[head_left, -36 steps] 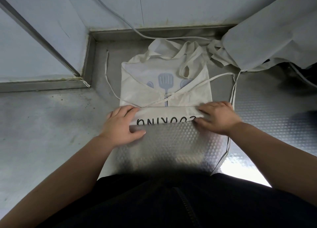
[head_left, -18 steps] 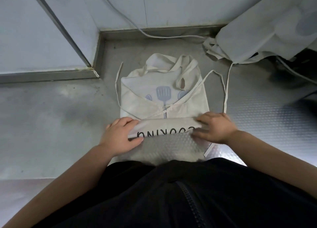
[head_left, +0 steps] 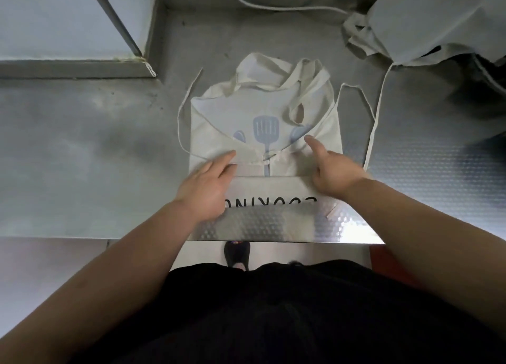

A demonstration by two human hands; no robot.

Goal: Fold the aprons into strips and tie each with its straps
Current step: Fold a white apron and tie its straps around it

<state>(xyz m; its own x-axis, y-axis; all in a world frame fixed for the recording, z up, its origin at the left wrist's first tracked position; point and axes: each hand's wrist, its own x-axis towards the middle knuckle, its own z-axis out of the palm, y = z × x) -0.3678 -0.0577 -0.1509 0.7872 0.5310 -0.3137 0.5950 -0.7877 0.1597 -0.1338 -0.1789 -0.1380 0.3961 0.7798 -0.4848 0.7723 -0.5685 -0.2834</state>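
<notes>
A cream apron (head_left: 219,117) with a blue spatula print lies flat on the steel table (head_left: 82,158), its near hem folded over so upside-down black lettering shows. Thin waist straps (head_left: 375,117) trail off both sides, and the wide neck loop (head_left: 301,89) lies bunched at the far end. My left hand (head_left: 208,185) rests on the fold's left part, fingers stretched forward onto the cloth. My right hand (head_left: 331,172) rests on the right part, one finger extended forward, the others hidden.
A heap of more pale aprons (head_left: 438,21) lies at the far right corner. A white cable (head_left: 273,6) runs along the back wall. The table's near edge (head_left: 273,240) is close to my body; a shoe (head_left: 236,254) shows on the floor below.
Both hands have let go of the folded hem and slid forward over the fold onto the apron's middle. The camera view has pulled back, so the table's near edge and the floor show.
</notes>
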